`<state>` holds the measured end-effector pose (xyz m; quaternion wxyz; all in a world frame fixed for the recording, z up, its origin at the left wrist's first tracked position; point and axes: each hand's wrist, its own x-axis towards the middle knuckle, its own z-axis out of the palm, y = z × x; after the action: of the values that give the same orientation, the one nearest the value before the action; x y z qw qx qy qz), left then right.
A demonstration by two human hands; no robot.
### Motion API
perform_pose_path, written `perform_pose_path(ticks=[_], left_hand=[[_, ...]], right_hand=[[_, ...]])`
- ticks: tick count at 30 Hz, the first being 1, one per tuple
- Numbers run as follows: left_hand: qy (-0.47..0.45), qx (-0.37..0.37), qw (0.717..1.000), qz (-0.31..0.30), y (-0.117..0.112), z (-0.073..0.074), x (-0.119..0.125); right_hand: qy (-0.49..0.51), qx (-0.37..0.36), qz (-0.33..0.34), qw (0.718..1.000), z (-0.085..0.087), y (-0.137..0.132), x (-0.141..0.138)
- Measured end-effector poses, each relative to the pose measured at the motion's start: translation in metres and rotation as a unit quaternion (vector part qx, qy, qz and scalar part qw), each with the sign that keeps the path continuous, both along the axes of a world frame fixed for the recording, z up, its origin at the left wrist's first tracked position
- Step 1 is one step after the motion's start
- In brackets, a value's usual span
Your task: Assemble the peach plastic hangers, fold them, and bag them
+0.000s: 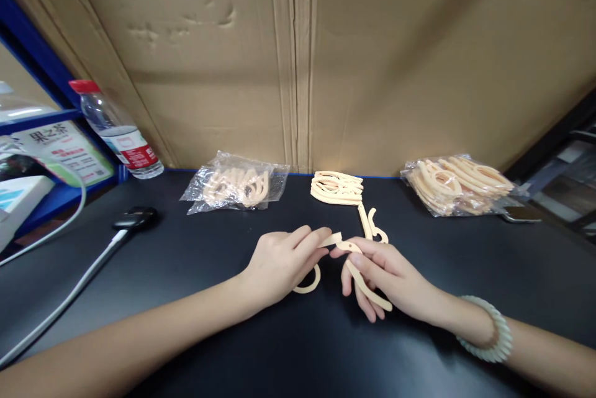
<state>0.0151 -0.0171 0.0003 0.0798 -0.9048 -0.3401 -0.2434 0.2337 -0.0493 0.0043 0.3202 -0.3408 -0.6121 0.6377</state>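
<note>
From the head view, my only one, I see both hands meeting near the middle of the black desk (298,354). My left hand (285,266) has its fingertips together on a pale strip (333,239); the thumb is mostly hidden, so I cannot tell how it supports this grip. The strip's end sticks out toward the other hand, I think because a free end is easier to align. Under these fingers shows a curved loop (318,275), and whether it belongs to the strip I cannot tell.

My right hand (391,277) has its grip clamped, thumb against forefinger, on a pale curved piece (349,247) with a small hole. This end lies just beside the strip, perhaps touching. A curved arm (370,291) extends below the thumb, across the lower fingers, which seem to steady it; if it is one part with the curved piece, the hand covers the join.

Behind the hands lie a straight strip (364,221) and a hook-shaped piece (380,235), probably placed there for short reach. Farther back is a neat stack (336,188) of similar pieces, between a left plastic bag (237,187) and a right plastic bag (456,185). The bags, I judge, hold their contents together, away from the working space.
</note>
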Motion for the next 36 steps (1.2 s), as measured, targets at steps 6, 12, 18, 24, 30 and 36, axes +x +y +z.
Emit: perform_pose_path(ticks=[6,12,18,24,30,36], left_hand=[[0.141,0.066,0.986,-0.053,-0.001,0.012,0.001],[0.210,0.012,0.977,-0.029,-0.003,0.012,0.007],[0.188,0.014,0.981,-0.035,-0.006,0.015,0.007],[0.084,-0.092,0.992,0.002,-0.005,0.014,0.006],[-0.086,-0.250,0.962,0.064,0.007,0.008,0.006],[-0.347,-0.533,0.767,0.081,0.018,0.014,0.003]], right_hand=[[-0.032,-0.052,0.045,0.997,0.001,-0.003,-0.001],[-0.101,-0.019,-0.009,0.995,0.000,-0.005,-0.006],[-0.157,0.073,-0.052,0.983,-0.005,-0.005,-0.007],[-0.231,0.316,-0.065,0.918,-0.006,-0.011,-0.003],[-0.211,0.521,-0.105,0.820,0.022,-0.003,0.021],[-0.319,0.593,-0.132,0.728,0.032,0.040,0.070]])
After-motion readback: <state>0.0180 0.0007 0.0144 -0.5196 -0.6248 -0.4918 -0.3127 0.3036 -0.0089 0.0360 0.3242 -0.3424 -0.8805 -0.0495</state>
